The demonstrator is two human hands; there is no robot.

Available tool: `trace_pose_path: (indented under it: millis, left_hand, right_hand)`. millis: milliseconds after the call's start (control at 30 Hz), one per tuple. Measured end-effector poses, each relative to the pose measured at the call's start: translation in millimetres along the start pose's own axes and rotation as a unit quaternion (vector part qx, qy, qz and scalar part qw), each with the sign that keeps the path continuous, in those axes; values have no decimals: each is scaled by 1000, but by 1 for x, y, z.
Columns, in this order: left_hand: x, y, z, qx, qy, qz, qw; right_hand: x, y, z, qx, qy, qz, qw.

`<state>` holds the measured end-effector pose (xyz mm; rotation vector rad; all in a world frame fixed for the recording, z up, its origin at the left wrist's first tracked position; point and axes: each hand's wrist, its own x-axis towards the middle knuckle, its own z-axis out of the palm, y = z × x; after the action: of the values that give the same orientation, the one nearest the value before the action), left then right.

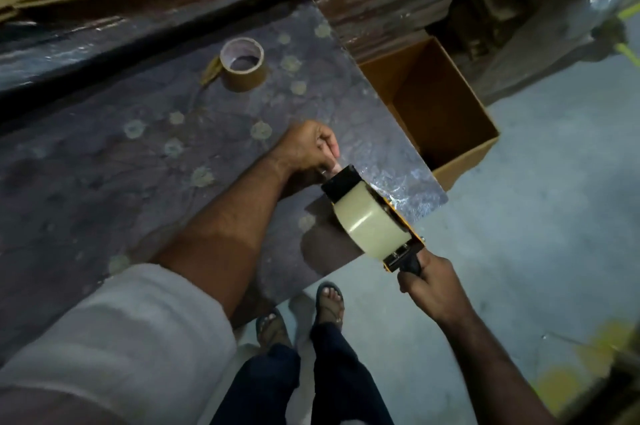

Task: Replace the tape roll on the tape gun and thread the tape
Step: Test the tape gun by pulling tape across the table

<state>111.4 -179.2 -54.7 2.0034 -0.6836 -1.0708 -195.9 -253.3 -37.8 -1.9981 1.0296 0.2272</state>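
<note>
An orange and black tape gun (401, 253) is held over the table's near corner, with a full pale tape roll (367, 225) seated on it. My right hand (433, 289) grips its black handle from below right. My left hand (308, 153) is closed at the gun's black front end (341, 184), fingers pinching there; whether tape is between them cannot be made out. A second, brown tape roll (244, 66) lies flat on the table farther back, with a loose strip trailing off its left side.
The table (138, 154) has a dark flowered cover under shiny plastic. An open cardboard box (450, 106) stands on the floor just beyond the table's right edge. Stacked cardboard lies at the back. My sandalled feet (301, 310) stand on the grey floor below.
</note>
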Motion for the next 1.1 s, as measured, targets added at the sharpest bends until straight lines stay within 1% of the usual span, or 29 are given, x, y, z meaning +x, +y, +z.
trace_pose_path:
  millis: [100,167,233,367,667,733,800,867,933,967,1000,1033,1067,1100]
  left_hand:
    - [10,-3,13,37,-15,14,999]
    - [18,-4,13,57,5,13,998]
    - [26,-4,8,103,13,12,994]
    - [30,5,4,198,25,12,980]
    - [30,23,5,292,53,28,954]
    - [31,26,10,322,62,30,944]
    - [31,26,19,380,74,70,919]
    - [31,21,24,449,86,104,884]
    - [26,19,20,486,132,102,858]
    - [21,17,19,503,157,113,843]
    - [15,14,20,514,170,147,828]
    - [10,9,24,514,159,192,821]
    - [3,3,29,494,128,235,827]
    - [-3,-5,34,462,85,252,846]
  right_hand:
    - [-6,10,8,49,15,42,998]
    - [-9,17,11,57,22,67,996]
    - [-10,26,13,57,18,84,995]
    - [-9,34,14,41,5,81,996]
    - [10,43,-3,36,0,53,998]
    - [13,47,-4,38,-5,46,998]
    - [17,50,-2,40,-8,43,998]
    - [20,52,-1,39,-16,45,998]
    - [21,52,-1,45,-20,46,998]
    - [21,52,-1,47,-21,44,998]
    - [21,53,-2,48,-23,40,998]
    - [21,53,-3,50,-24,37,998]
    - [21,53,-3,53,-24,36,998]
    - [21,54,-3,56,-25,34,998]
